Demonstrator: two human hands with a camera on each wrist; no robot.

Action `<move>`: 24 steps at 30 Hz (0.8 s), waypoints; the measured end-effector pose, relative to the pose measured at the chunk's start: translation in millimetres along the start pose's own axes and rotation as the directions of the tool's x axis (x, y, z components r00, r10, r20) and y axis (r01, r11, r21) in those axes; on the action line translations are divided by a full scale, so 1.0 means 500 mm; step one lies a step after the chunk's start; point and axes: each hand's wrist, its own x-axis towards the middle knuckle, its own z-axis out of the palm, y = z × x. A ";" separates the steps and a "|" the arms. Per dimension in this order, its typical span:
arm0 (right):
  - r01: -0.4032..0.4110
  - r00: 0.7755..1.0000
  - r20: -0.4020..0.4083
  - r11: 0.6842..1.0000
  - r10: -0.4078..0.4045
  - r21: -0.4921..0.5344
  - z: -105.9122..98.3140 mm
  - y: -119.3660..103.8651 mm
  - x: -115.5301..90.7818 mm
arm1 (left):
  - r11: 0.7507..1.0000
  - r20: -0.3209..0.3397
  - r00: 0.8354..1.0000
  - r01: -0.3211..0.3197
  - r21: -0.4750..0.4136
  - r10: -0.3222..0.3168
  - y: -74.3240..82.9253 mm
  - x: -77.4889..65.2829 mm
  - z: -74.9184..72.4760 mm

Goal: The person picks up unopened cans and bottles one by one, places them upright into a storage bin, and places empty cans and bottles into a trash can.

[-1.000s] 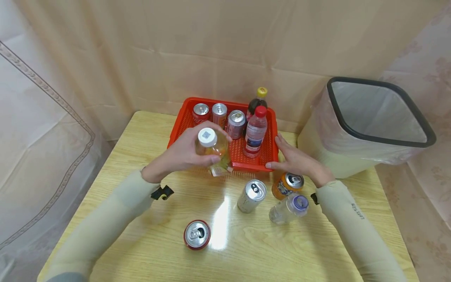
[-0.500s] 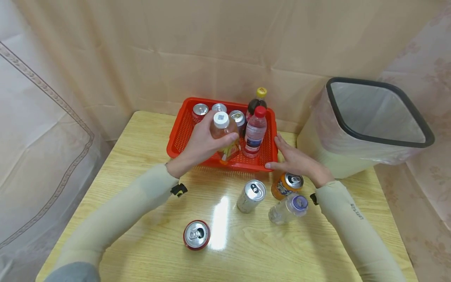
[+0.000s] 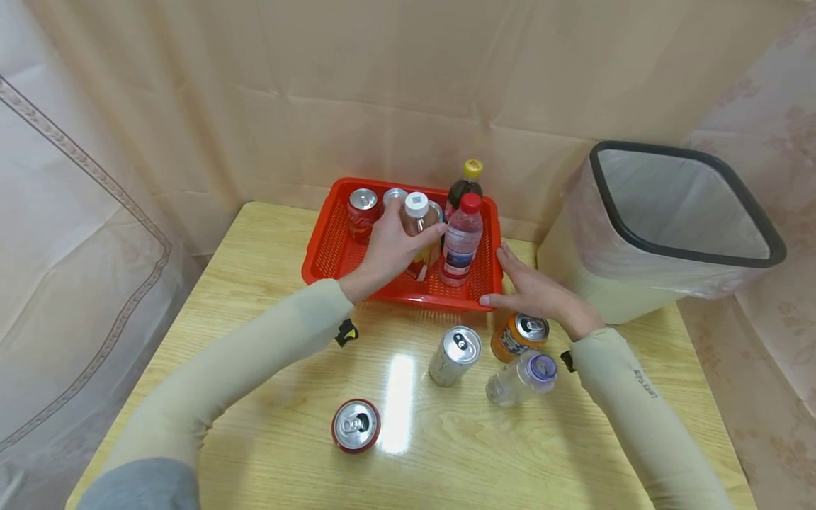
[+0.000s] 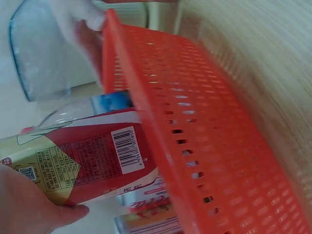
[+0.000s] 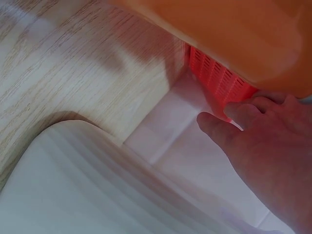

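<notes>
In the head view my left hand (image 3: 394, 244) grips a white-capped drink bottle (image 3: 417, 205) from its left side, upright inside the red basket (image 3: 316, 244). The left wrist view shows its red and yellow label (image 4: 92, 161) with a barcode, the lower end hidden behind the basket wall. Close on its right stands a red-capped bottle (image 3: 464, 237); a yellow-capped dark bottle (image 3: 464, 190) is behind that. A red can (image 3: 362, 216) and other partly hidden cans line the basket's back. My right hand (image 3: 538, 290) rests against the basket's right front corner, fingers extended.
In front of the basket stand a pale can (image 3: 454, 358), an orange can (image 3: 513, 336) and a clear bottle with a purple neck (image 3: 519, 380). A red can (image 3: 355, 425) is nearer me. A lined bin (image 3: 583, 276) stands at the right.
My left hand has carried the white-capped bottle rightward and back, over the front rim and into the basket beside the red-capped bottle. My right hand has stayed at the basket's corner.
</notes>
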 end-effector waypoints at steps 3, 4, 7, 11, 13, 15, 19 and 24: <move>0.007 1.000 -0.005 1.000 -0.007 0.000 0.001 0.000 0.001 | 0.999 0.008 1.000 0.024 0.037 -0.024 -0.010 0.007 0.014; 0.007 1.000 -0.006 1.000 -0.007 0.000 0.002 0.000 0.001 | 0.998 0.009 0.999 0.034 0.045 -0.034 -0.012 0.009 0.018; 0.005 1.000 -0.010 1.000 -0.005 0.003 0.004 0.000 0.004 | 0.997 0.005 0.998 0.060 0.051 -0.060 -0.020 0.015 0.028; 0.006 1.000 -0.010 1.000 -0.006 0.005 0.007 -0.003 0.005 | 0.994 -0.018 0.995 0.099 0.042 -0.099 -0.026 0.023 0.036; 0.007 1.000 -0.009 1.000 -0.007 0.005 0.008 -0.004 0.004 | 0.992 -0.035 0.992 0.119 0.045 -0.118 -0.028 0.026 0.039; 0.007 1.000 -0.008 1.000 -0.007 0.009 0.008 -0.005 0.002 | 0.989 -0.050 0.989 0.139 0.050 -0.136 -0.029 0.029 0.043; 0.011 1.000 -0.010 1.000 -0.011 0.010 0.007 -0.005 -0.002 | 0.985 -0.080 0.984 0.163 0.064 -0.158 -0.029 0.033 0.051; 0.021 1.000 -0.013 1.000 -0.021 -0.003 0.007 -0.002 -0.001 | 0.975 -0.122 0.975 0.200 0.094 -0.188 -0.029 0.038 0.060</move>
